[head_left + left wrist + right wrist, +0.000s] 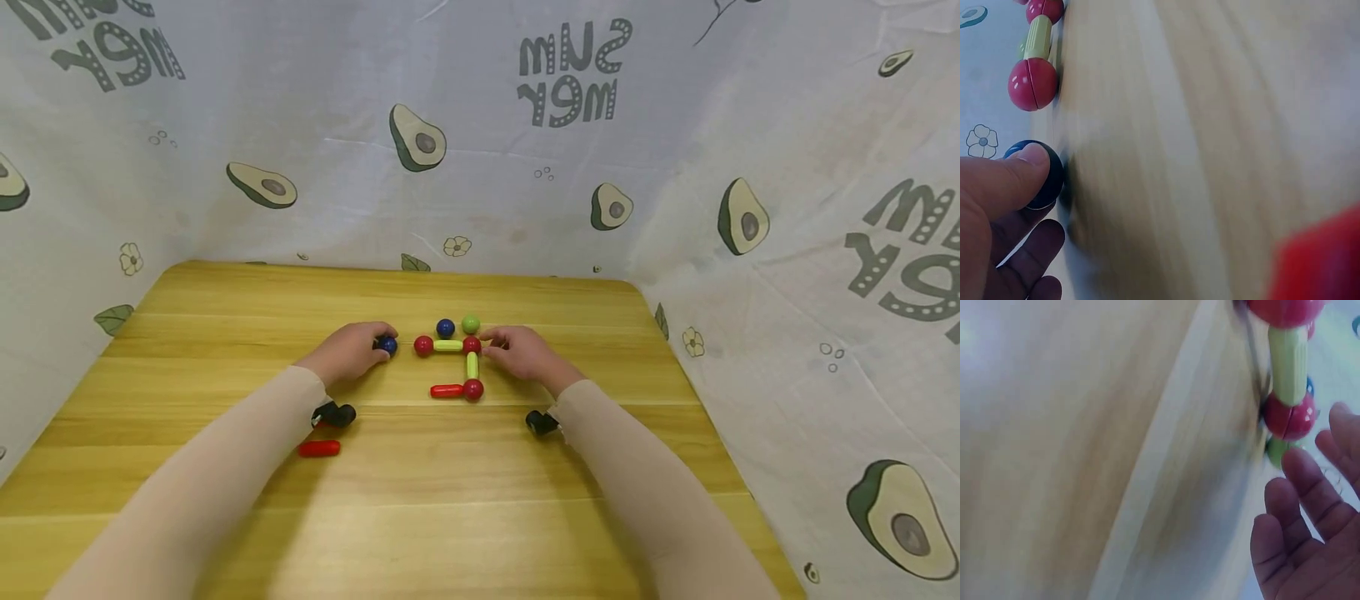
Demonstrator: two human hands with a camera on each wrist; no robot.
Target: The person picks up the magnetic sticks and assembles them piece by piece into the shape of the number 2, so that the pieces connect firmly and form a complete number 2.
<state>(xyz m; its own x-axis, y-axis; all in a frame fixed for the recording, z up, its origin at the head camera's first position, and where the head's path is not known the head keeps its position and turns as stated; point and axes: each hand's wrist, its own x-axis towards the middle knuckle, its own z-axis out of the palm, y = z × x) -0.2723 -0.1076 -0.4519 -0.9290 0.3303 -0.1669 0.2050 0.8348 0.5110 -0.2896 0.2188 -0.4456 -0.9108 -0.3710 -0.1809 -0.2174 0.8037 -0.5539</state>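
My left hand [351, 348] pinches a dark blue ball [1054, 178] between thumb and fingers, just left of a joined row of balls and rods. That row has a red ball [423, 346], a yellow-green rod [448, 345] and a red corner ball [471, 345]. From the corner a second yellow-green rod [472, 367] runs toward me to another red ball [473, 389], with a red rod [447, 391] pointing left from it. Beside the corner ball is my right hand [521, 352], its fingers loosely spread and holding nothing, fingertips close to that ball.
Behind the row sit a blue ball [446, 327] and a light green ball [470, 323]. A loose red rod [319, 448] lies near my left forearm, with another red piece partly hidden under the wrist camera. Patterned cloth [480, 225] hangs behind the wooden table [420, 483].
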